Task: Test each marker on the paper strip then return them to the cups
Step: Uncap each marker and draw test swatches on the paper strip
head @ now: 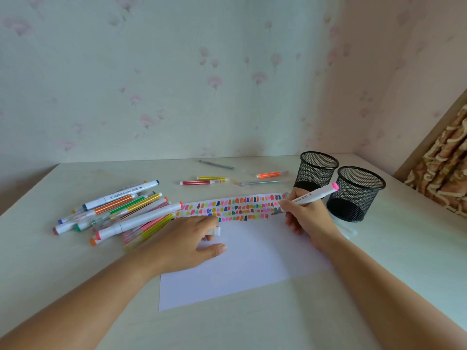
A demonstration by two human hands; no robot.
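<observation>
While our right hand [307, 217] pinches the pink-ended white marker [312, 194] at two o'clock on the white paper sheet [242, 271], our left hand [184, 239], gripping the white cap [216, 231], should hold it flat.

Soft, cool daylight fills the view evenly, so the white paper [242, 269] reads faintly blue. Shadows stay pale, with a thin one under the left hand [188, 239] and darker pools inside and at the foot of the mesh cups [355, 195]. The wide lens bows the far edge of the table [252, 324] and stretches both forearms [379, 286] toward the lower corners, while detail is crisp mid-frame and softens on the wallpaper [177, 72].
</observation>
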